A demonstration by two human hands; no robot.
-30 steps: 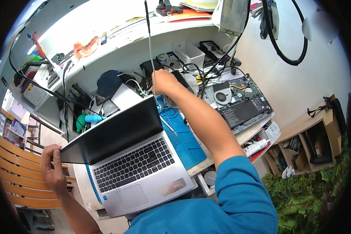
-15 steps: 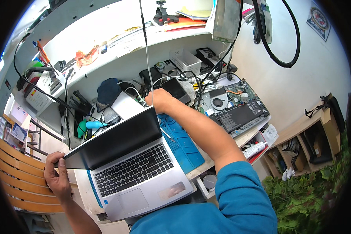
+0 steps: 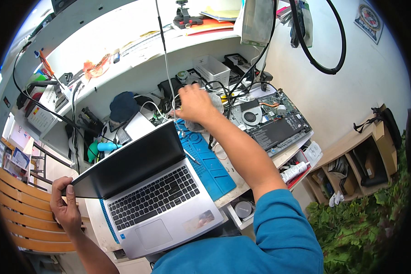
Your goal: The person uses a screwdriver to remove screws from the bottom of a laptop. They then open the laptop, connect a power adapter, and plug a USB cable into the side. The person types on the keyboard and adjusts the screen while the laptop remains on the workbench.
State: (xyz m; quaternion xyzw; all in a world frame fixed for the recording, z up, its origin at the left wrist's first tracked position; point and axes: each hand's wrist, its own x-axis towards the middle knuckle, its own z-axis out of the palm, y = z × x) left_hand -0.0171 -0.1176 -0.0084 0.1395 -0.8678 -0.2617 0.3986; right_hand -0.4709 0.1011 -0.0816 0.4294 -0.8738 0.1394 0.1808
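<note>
The silver laptop with black keys (image 3: pixel 153 197) is being supported on the pale counter (image 3: pixel 94 220), over the blue textured mat (image 3: pixel 212 169). Its raised lid is being held at the outer corner by the left hand (image 3: pixel 65 203), grip closed. The right hand (image 3: pixel 195 104) is being held beyond the lid, grip partly open; whether the thin white cable (image 3: pixel 168 73) is being touched cannot be told.

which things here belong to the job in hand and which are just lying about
In hand, it seems:
silver laptop, its screen edge in the left hand
blue mat, partly under it

Likely just lying about:
opened laptop base
white basket, beyond the right hand
white tube
</note>
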